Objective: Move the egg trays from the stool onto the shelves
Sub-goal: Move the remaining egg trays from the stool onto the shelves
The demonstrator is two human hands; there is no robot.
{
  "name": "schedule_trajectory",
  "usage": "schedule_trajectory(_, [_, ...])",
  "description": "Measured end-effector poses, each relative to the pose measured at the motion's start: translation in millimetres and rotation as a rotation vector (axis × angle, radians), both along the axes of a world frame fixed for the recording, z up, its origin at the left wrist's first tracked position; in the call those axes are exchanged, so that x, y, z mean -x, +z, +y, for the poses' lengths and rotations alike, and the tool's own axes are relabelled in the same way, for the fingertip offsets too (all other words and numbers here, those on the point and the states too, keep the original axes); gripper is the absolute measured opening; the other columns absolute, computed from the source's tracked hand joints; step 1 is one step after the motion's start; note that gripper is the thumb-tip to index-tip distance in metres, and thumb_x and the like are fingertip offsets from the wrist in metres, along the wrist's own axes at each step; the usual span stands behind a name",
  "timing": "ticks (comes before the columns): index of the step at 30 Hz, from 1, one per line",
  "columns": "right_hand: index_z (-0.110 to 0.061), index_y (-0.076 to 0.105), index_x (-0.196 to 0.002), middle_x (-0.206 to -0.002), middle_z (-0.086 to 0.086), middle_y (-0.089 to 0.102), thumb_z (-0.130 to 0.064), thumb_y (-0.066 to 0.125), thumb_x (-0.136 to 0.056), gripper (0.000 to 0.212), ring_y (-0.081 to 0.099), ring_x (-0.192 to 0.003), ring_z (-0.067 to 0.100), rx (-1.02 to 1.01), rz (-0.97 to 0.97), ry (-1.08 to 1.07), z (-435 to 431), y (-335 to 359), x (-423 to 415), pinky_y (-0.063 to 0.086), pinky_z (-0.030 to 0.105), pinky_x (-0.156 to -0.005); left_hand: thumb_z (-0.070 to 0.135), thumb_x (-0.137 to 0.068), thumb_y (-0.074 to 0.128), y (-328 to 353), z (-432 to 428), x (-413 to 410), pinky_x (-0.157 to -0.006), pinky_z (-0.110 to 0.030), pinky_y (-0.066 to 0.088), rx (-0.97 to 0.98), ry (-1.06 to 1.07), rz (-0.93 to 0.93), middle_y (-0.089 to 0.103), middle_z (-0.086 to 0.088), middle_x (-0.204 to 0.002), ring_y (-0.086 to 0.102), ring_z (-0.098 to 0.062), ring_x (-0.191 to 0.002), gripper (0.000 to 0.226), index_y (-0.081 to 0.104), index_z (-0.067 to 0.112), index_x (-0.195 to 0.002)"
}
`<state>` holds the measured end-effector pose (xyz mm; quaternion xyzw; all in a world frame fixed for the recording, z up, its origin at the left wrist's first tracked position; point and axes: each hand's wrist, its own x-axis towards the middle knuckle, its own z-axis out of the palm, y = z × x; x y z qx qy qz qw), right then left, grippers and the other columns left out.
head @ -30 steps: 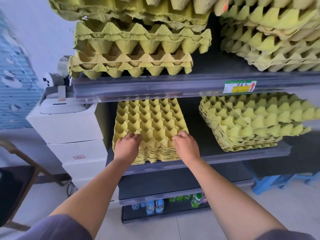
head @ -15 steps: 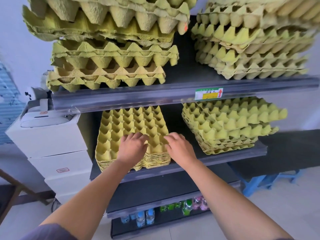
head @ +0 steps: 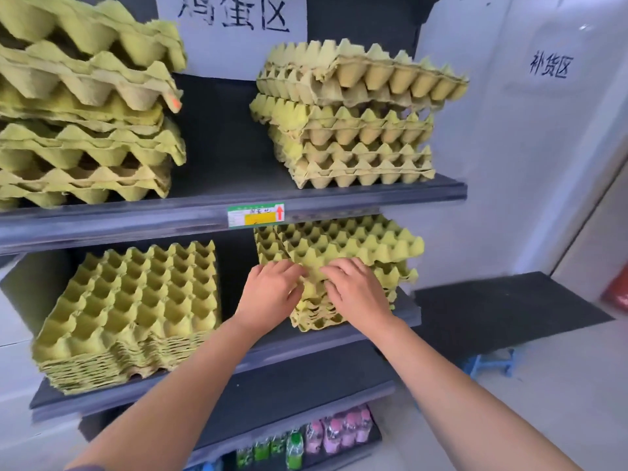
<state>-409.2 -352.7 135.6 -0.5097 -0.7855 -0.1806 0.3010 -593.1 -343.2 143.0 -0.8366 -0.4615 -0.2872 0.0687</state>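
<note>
A: Where are the person's hands?

B: Both are on the right stack of egg trays [head: 356, 246], which sits on the middle shelf [head: 299, 345]. The left hand [head: 272, 294] is at the stack's front-left corner with its fingers bent onto the top tray. Can't tell whether they pinch the edge or only touch it. The right hand [head: 356, 290] lies palm down on the top tray near the front. Its fingers are spread and nearly straight, so it rests there with nothing gripped.

A: State of that stack?

B: It's on the right half of the shelf. The top trays are skewed against the ones below.

A: Other trays?

B: The left stack [head: 136, 307] is on the same shelf, tightly nested and well apart from the right one. The upper shelf [head: 136, 222] carries two taller, looser piles, a left pile [head: 85, 130] and a right pile [head: 356, 130].

A: Stool?

B: The blue stool [head: 492, 363] is low on the right, just beside the shelving, with a dark board [head: 509, 307] lying over it.

A: Anything else?

B: A price tag [head: 255, 215] is on the upper shelf's front rail, above the hands. There's a handwritten paper sign [head: 234, 28] at the top of the back panel, and bottles [head: 306, 443] on the bottom shelf.
</note>
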Motion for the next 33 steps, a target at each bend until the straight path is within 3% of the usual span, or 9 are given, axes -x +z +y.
schedule_trajectory(3, [-0.014,0.072,-0.100,-0.098,0.002,0.067,-0.022,0.045,-0.086,0.032,0.062,-0.088,0.026,0.019,-0.015,-0.044,3.3,3.2,-46.5,0.055,0.039,-0.069,0.028,-0.090,0.056,2.9,2.6,-32.0,-0.088,-0.037,0.039,0.091,0.031,0.045,0.058,0.002,-0.120,0.053,-0.024,-0.112,0.033,0.056,0.024,-0.123])
schedule_trajectory(5, [-0.014,0.071,-0.101,-0.099,0.003,0.067,-0.016,0.059,-0.084,0.021,0.062,-0.090,0.027,0.030,-0.008,-0.091,11.1,4.1,-69.6,0.055,0.040,-0.070,0.035,-0.094,0.047,6.8,10.4,-45.6,-0.097,-0.037,0.034,0.147,0.068,0.107,0.047,0.004,-0.134,0.044,-0.022,-0.123,0.042,0.043,0.029,-0.135])
schedule_trajectory(7, [-0.013,0.069,-0.107,-0.106,0.004,0.066,-0.014,0.067,-0.082,0.025,0.061,-0.098,0.028,0.080,0.015,-0.142,22.2,4.0,-87.7,0.054,0.042,-0.077,0.039,-0.095,0.044,10.8,21.3,-57.5,-0.102,-0.039,0.031,0.193,0.087,0.167,0.040,0.004,-0.141,0.038,-0.022,-0.129,0.047,0.036,0.031,-0.140])
schedule_trajectory(11, [-0.017,0.060,-0.124,-0.127,0.005,0.057,-0.023,0.059,-0.090,0.035,0.050,-0.120,0.027,0.173,0.028,-0.204,42.9,4.9,-109.8,0.042,0.042,-0.095,0.044,-0.094,0.044,13.4,46.1,-73.3,-0.104,-0.040,0.031,0.199,0.099,0.249,0.039,0.004,-0.142,0.036,-0.021,-0.130,0.050,0.034,0.031,-0.141])
schedule_trajectory(15, [-0.025,0.039,-0.143,-0.147,0.001,0.038,-0.035,0.049,-0.095,0.050,0.031,-0.137,0.022,0.332,-0.059,-0.252,61.8,10.8,-125.1,0.025,0.040,-0.112,0.045,-0.094,0.044,13.8,65.3,-83.6,-0.106,-0.041,0.030,0.236,0.079,0.328,0.038,0.002,-0.144,0.037,-0.021,-0.132,0.055,0.027,0.030,-0.144])
schedule_trajectory(21, [-0.035,0.024,-0.148,-0.152,-0.006,0.031,-0.038,0.053,-0.093,0.062,0.022,-0.142,0.018,0.451,-0.292,-0.179,83.7,25.6,-135.0,0.000,0.054,-0.116,0.032,-0.092,0.051,17.3,76.8,-95.9,-0.107,-0.044,0.034,0.351,0.057,0.357,0.040,-0.002,-0.145,0.045,-0.022,-0.128,0.061,0.023,0.028,-0.147])
schedule_trajectory(25, [-0.029,0.044,-0.139,-0.143,-0.008,0.041,-0.034,0.054,-0.094,0.046,0.043,-0.129,0.019,0.505,-0.300,-0.061,90.9,25.5,-124.7,0.020,0.045,-0.114,0.031,-0.093,0.049,21.5,75.7,-95.6,-0.089,-0.034,0.049,0.299,0.081,0.380,0.045,0.001,-0.140,0.054,-0.019,-0.117,0.054,0.030,0.026,-0.143])
schedule_trajectory(28, [-0.023,0.057,-0.127,-0.132,-0.007,0.051,-0.031,0.049,-0.097,0.032,0.046,-0.123,0.021,0.402,-0.268,-0.012,88.5,28.0,-116.3,0.039,0.037,-0.100,0.028,-0.094,0.048,27.8,73.6,-86.5,-0.099,-0.037,0.044,0.269,0.127,0.382,0.043,0.000,-0.143,0.050,-0.019,-0.123,0.052,0.029,0.028,-0.143])
schedule_trajectory(33, [-0.016,0.061,-0.119,-0.125,-0.002,0.053,-0.030,0.051,-0.096,0.029,0.046,-0.117,0.019,0.306,-0.260,0.071,74.6,33.0,-92.2,0.050,0.035,-0.087,0.028,-0.096,0.045,30.7,59.3,-60.7,-0.106,-0.038,0.032,0.232,0.188,0.369,0.043,0.004,-0.143,0.039,-0.016,-0.132,0.050,0.030,0.030,-0.143])
